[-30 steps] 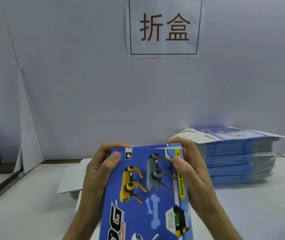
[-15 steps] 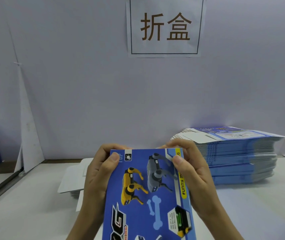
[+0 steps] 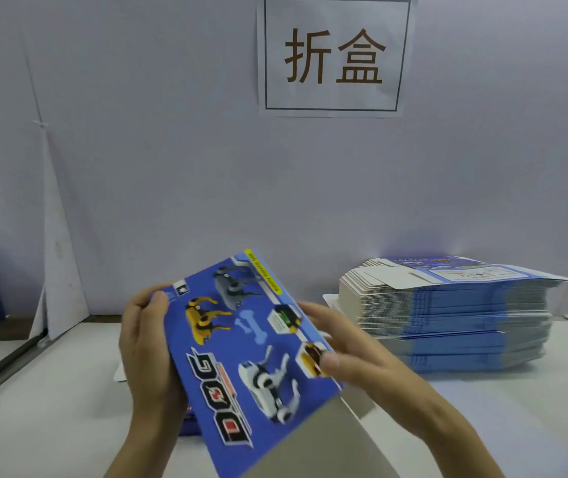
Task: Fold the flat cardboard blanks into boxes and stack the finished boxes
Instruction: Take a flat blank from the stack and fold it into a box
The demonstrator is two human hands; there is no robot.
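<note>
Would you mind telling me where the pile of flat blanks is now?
In the head view the pile of flat blanks sits on the table at the right, near the back wall, beyond the right hand.

box [image 3: 241, 357]: printed cardboard, smooth blue face, slight sheen; bare grey flap. stack of blanks [image 3: 448, 315]: same cardboard, pale raw edges. sign [image 3: 334, 56]: matt white paper. table [image 3: 51, 391]: smooth, matt white.
</note>
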